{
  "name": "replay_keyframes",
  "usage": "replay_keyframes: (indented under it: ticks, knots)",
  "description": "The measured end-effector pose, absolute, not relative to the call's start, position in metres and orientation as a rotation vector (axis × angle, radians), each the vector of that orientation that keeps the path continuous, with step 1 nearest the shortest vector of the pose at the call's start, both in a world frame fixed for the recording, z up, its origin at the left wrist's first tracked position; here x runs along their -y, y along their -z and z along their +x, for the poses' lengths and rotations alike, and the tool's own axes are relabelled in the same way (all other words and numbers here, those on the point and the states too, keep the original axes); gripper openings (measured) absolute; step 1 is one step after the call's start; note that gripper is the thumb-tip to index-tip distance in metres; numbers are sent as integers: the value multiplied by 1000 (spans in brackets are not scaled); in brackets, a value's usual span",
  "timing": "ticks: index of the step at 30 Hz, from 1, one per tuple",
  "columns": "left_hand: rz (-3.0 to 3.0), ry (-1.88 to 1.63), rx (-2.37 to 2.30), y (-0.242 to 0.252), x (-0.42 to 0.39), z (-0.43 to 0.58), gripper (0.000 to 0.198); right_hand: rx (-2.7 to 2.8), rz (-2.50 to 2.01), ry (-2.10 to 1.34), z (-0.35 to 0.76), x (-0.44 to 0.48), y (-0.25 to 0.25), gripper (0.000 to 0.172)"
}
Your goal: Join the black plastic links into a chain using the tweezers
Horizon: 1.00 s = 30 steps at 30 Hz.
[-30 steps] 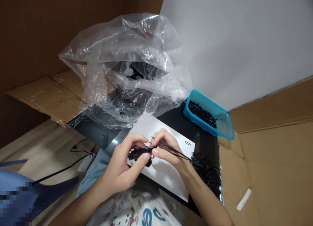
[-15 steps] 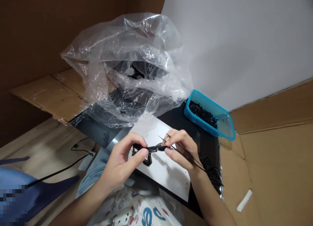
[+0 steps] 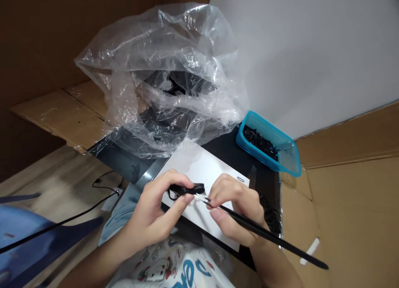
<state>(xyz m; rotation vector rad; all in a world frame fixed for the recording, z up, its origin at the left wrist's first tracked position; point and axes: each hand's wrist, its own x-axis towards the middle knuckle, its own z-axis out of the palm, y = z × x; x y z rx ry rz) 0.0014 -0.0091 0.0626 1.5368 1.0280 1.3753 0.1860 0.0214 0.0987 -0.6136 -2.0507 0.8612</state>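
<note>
My left hand (image 3: 163, 203) pinches a small black plastic part (image 3: 199, 188) between thumb and fingertips, above a white sheet (image 3: 199, 163). Black tweezers (image 3: 249, 222) are gripped in my right hand (image 3: 235, 207), their long end reaching out past the wrist to the lower right. The thin, shiny tips touch or nearly touch the underside of the part; exact contact is too small to tell. A small black loop (image 3: 240, 179) lies near the sheet's right corner, just beyond my right hand. The fingers partly hide the held part.
A blue basket (image 3: 289, 155) with many black pieces stands at the back right. Behind the sheet, a large clear plastic bag (image 3: 187, 59) holds dark items. Black pieces (image 3: 271, 215) lie right of my hand. Cardboard walls (image 3: 352, 205) rise around; a cable (image 3: 71, 217) runs left.
The tweezers have swung round in my right hand, and their tips now point at the black part. My left hand has turned the part. A small loop now shows on the sheet.
</note>
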Motion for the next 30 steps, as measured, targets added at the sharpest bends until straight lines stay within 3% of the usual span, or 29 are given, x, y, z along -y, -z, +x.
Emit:
replay_keyframes:
  ticks: [18, 25, 30]
  knots:
    - [1549, -1378, -986, -63, 12, 4, 17, 2120, -691, -837, 183, -20, -106, 13]
    - [1558, -1344, -1004, -64, 11, 4, 16, 1965, -762, -1171, 190, -22, -99, 10]
    - [1478, -1329, -921, -64, 11, 2, 13, 1455, -697, -1651, 181, -27, -84, 8]
